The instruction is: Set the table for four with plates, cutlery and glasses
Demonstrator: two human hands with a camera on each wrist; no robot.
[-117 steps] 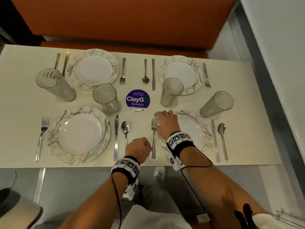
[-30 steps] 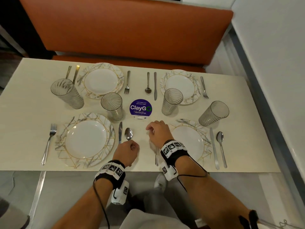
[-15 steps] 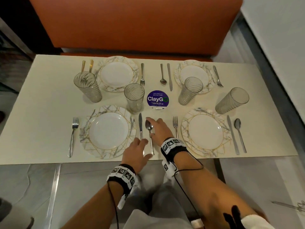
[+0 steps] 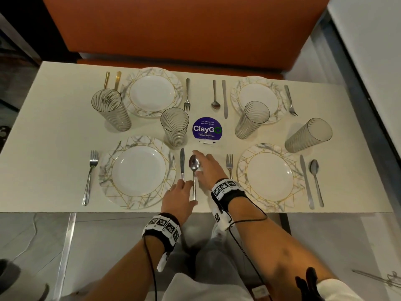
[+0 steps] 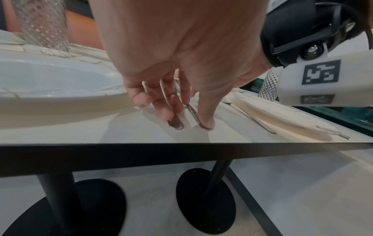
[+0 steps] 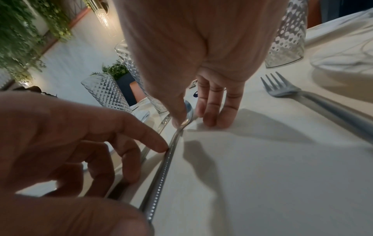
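A spoon (image 4: 193, 164) lies beside a knife (image 4: 182, 161), right of the near left plate (image 4: 106, 168). My left hand (image 4: 184, 192) rests at the near ends of both, its fingers fairly straight. In the left wrist view its thumb (image 5: 206, 121) presses the spoon handle (image 5: 192, 113) and its fingers (image 5: 167, 113) touch the knife handle (image 5: 177, 125). My right hand (image 4: 206, 168) lies along the spoon's right side. Its straight fingers (image 6: 210, 115) stand on the table by the bowl, and its thumb (image 6: 176, 118) touches the spoon's neck.
A fork (image 4: 229, 164) and the near right plate (image 4: 243, 170) lie just right of my right hand. Ribbed glasses (image 4: 174, 127) (image 4: 252, 118) and a purple ClayGo disc (image 4: 207, 129) stand beyond the spoon. Two more settings line the far side. An orange bench (image 4: 184, 29) backs the table.
Both hands have left the fork by the near right plate and moved left to the spoon and knife. Over the last half second they have hardly shifted.
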